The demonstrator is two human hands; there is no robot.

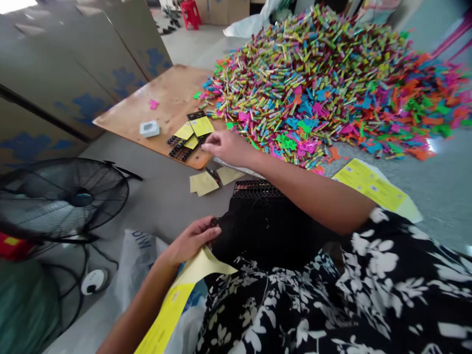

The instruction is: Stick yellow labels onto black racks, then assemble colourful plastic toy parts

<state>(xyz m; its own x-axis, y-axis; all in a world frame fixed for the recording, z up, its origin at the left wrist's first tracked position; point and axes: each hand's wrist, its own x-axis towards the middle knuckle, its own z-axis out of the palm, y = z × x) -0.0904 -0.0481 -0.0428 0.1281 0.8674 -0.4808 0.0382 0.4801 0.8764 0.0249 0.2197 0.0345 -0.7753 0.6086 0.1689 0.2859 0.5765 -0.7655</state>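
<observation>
My right hand (229,147) reaches over the near edge of the wooden board, fingers curled into a pinch. Whatever it may hold is too small or hidden to make out. Just left of it lie several black slotted plastic pieces with yellow labels (202,126). Low at the left, my left hand (194,238) is closed, thumb against fingers, on a small dark plastic piece (216,222) that blends into the black cloth on my lap. Under that hand hangs a yellow label sheet (165,314) with a pale backing. Another black slotted plastic piece (254,189) rests at my lap's far edge.
A large heap of colourful small plastic pieces (295,83) fills the right and back. On the wooden board (173,88) sit a white box (149,129) and a pink piece (153,104). A black fan (81,196) stands left; more yellow labels (372,184) lie right.
</observation>
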